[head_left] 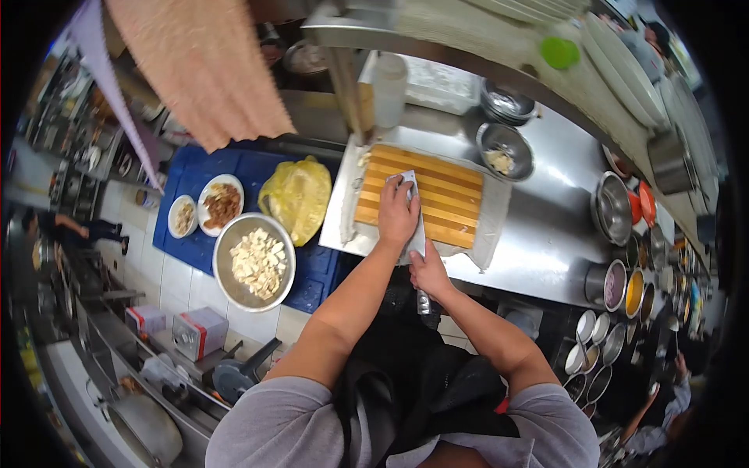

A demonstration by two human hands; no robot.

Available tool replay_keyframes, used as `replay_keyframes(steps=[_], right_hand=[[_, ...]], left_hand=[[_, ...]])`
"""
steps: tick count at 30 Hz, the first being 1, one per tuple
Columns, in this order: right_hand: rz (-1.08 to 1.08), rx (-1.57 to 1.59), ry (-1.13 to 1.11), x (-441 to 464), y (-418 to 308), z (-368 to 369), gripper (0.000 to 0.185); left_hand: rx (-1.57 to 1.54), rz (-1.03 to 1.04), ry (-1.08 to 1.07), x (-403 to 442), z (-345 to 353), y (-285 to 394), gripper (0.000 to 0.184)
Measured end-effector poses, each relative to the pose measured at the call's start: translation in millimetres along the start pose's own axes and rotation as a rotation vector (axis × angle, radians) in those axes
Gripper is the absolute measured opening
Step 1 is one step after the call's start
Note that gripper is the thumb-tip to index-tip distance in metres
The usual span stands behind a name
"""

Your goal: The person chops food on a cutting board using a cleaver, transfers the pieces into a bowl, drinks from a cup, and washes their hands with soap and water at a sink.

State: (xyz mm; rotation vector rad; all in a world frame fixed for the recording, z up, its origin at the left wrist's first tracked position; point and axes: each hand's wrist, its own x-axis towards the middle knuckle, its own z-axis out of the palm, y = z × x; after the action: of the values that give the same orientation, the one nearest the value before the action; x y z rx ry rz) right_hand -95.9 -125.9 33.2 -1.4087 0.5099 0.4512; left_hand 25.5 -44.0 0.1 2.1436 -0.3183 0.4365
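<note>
The right hand [431, 271] is wrapped around the knife [419, 235] by its handle end, and just ahead the left hand [398, 210] curls over the blade; pinching or merely pressing, one can't tell! Below that left hand lies the striped wooden cutting board [452, 195]. Left of both hands, a steel bowl [225, 261] of pale chopped pieces; ahead-right, a smaller bowl [516, 140].

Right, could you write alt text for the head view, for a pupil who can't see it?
A person in grey sleeves holds a knife partly over a striped wooden cutting board, right hand at the handle, left hand against the blade. To the left are a steel bowl of chopped pale pieces, two smaller white bowls and a yellow bundle.
</note>
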Motion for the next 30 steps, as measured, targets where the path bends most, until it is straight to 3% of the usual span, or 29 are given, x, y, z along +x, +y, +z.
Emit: replay_keyframes(steps=[4,7,10,13,14,16,17,18,21,22,24,26,28,30], right_hand=[[0.034,-0.192,-0.159,0.0,-7.2,54.7,0.02],[-0.289,-0.543,-0.355,19.2,-1.8,115.1,0.021],[-0.086,-0.62,-0.533,-2.3,-50.2,176.3,0.022],[-0.293,-0.638,-0.614,13.6,-24.0,181.2,0.02],[0.177,-0.343,-0.636,2.0,-39.5,174.1,0.016],[0.123,-0.441,-0.537,-3.5,-38.5,144.3,0.029],[0.152,-0.388,-0.477,-8.7,-43.4,126.6,0.033],[0.156,-0.348,-0.383,-21.3,-54.3,113.7,0.032],[0.132,-0.312,-0.089,-30.0,-52.2,52.2,0.027],[0.072,-0.286,-0.013,-30.0,-47.7,32.6,0.022],[0.04,-0.236,0.108,-39.7,-60.0,18.8,0.02],[0.025,-0.191,0.158,-37.6,-56.3,-2.8,0.021],[0.015,-0.141,0.199,-26.8,-49.3,-9.6,0.022],[-0.017,-0.086,0.209,-19.4,-47.4,-15.8,0.023]], left_hand=[[0.039,-0.142,0.214,-11.9,-76.5,-38.0,0.032],[0.21,-0.181,0.32,-17.0,-170.1,-66.8,0.028],[0.258,-0.196,0.454,-34.6,-248.2,-107.7,0.027],[0.267,-0.343,0.434,-56.7,-300.2,-177.8,0.028],[0.247,-0.435,0.38,-73.5,-309.9,-214.4,0.03],[0.477,-0.651,0.198,-125.9,-313.3,-310.5,0.032],[0.537,-0.953,0.105,-131.9,-320.8,-309.9,0.032],[0.528,-0.962,0.125,-129.9,-334.1,-309.4,0.032],[0.425,-0.657,0.321,-129.1,-362.1,-317.1,0.025],[0.413,-0.663,0.314,-132.2,-363.7,-324.7,0.025],[0.213,-0.883,0.349,-130.3,-362.3,-346.9,0.02],[0.325,-0.822,0.368,-129.8,-352.1,-360.3,0.018],[0.088,-0.975,0.33,-109.4,-349.6,-339.4,0.022],[0.016,-0.947,0.339,-96.0,-343.3,-330.0,0.024]])
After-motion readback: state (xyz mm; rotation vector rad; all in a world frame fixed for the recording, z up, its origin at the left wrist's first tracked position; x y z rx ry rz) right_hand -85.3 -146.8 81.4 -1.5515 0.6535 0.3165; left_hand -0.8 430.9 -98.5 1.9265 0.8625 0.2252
